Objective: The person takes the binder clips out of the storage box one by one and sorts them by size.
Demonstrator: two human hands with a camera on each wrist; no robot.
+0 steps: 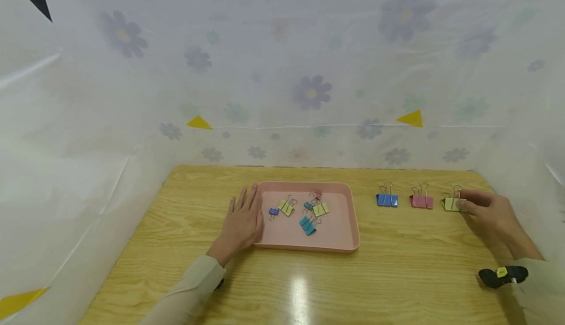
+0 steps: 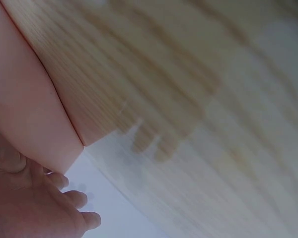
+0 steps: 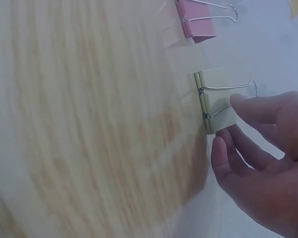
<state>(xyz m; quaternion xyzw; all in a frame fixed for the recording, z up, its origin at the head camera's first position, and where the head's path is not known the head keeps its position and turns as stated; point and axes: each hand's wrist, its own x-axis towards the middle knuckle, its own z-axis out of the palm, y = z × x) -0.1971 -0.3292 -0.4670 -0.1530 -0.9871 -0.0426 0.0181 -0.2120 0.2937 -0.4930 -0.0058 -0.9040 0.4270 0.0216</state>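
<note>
My right hand pinches the right end of a large yellow-green binder clip standing on the table. In the right wrist view the thumb lies on the face of this clip, with the other fingers behind and beside it. A pink binder clip and a blue binder clip stand to its left in a row, wire handles up. My left hand, fingers straight, rests along the left wall of a pink tray. Its fingers and palm also show beside the tray wall in the left wrist view.
Inside the tray lie yellow-green clips, a teal clip, a small teal clip, a small blue clip and a small pink clip. White flowered sheeting encloses the wooden table at the back and sides.
</note>
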